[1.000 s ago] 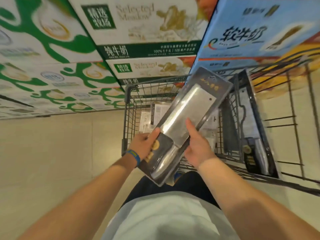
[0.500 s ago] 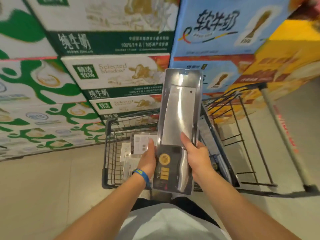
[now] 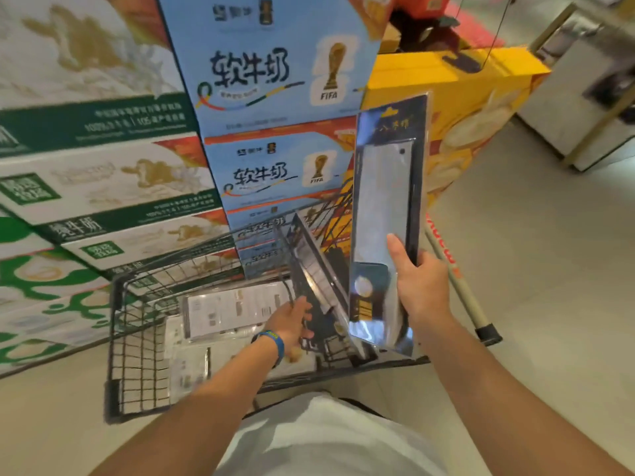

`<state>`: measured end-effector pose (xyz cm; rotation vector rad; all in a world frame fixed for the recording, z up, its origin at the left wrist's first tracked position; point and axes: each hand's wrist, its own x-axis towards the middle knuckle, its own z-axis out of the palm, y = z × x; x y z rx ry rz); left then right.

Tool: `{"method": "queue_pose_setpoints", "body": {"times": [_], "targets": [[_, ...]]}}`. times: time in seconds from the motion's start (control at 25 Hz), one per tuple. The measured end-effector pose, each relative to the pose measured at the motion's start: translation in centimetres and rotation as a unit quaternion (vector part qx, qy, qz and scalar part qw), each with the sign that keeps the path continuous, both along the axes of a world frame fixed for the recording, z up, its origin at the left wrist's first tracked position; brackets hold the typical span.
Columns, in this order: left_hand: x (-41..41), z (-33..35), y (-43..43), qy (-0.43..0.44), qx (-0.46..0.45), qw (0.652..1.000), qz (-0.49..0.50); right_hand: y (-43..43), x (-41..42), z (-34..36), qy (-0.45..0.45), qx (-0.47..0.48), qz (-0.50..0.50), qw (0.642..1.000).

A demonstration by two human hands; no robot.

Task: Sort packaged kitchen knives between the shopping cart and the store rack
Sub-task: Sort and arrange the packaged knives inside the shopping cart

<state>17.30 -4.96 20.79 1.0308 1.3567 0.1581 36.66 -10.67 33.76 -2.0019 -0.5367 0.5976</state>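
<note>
My right hand (image 3: 421, 286) grips a packaged cleaver (image 3: 385, 207) upright by its lower right edge, thumb across the front, above the right side of the shopping cart (image 3: 137, 372). The pack has a dark card with a silver blade and black handle. My left hand (image 3: 292, 324), with a blue wristband, reaches into the cart and touches a second dark knife pack (image 3: 319, 286) that leans against the cart's right wall; whether its fingers close on it is unclear. More knife packs (image 3: 237, 310) lie flat in the cart, white backs up.
Stacked milk cartons, green and white (image 3: 103, 187) at left, blue (image 3: 275, 97) at centre and yellow (image 3: 457, 108) at right, stand just behind the cart. A pale pole (image 3: 460, 286) slants to the floor at right. Beige floor spreads to the right.
My left hand let go of the cleaver pack and dropped into the cart onto another pack. My right hand alone carries the cleaver, now farther right. The view swung right.
</note>
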Motion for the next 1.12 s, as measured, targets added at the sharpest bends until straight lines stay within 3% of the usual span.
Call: {"method": "queue_pose_setpoints", "body": {"times": [0.2, 0.28, 0.36, 0.44, 0.52, 0.6, 0.72, 0.92, 1.04, 1.12], "targets": [[-0.4, 0.5, -0.2, 0.041, 0.035, 0.998, -0.031, 0.9, 2.6, -2.3, -0.085, 0.002, 0.082, 0.993], [-0.7, 0.8, -0.6, 0.043, 0.035, 0.998, -0.021, 2.2, 3.1, -5.0, -0.101, -0.088, 0.144, 0.980], [-0.6, 0.8, -1.0, 0.044, 0.037, 0.998, 0.009, 3.0, 3.8, -8.9, -0.084, -0.255, 0.252, 0.930], [-0.4, 0.8, -1.4, 0.057, 0.034, 0.997, 0.031, 2.3, 3.8, -12.2, -0.029, -0.395, 0.352, 0.848], [-0.4, 0.8, -1.8, 0.077, 0.031, 0.996, 0.036, 1.1, 3.6, -14.2, -0.029, -0.434, 0.382, 0.815], [-0.5, 1.0, -1.9, 0.092, 0.026, 0.995, 0.033, 1.2, 3.4, -14.8, -0.064, -0.430, 0.382, 0.816], [-0.6, 0.8, -1.9, 0.092, 0.020, 0.995, 0.033, 1.4, 2.6, -14.5, -0.052, -0.401, 0.322, 0.856], [-1.4, 0.7, -1.6, 0.021, -0.005, 0.999, 0.050, 1.2, -1.3, -11.1, -0.122, -0.202, 0.263, 0.936], [-2.7, 0.7, -1.7, -0.013, -0.029, 0.993, 0.111, 2.1, -5.1, -8.1, -0.148, -0.111, 0.286, 0.940], [-5.0, 0.3, -2.1, 0.002, -0.013, 0.992, 0.129, 1.8, -7.9, -6.5, -0.172, -0.052, 0.334, 0.925]]}}
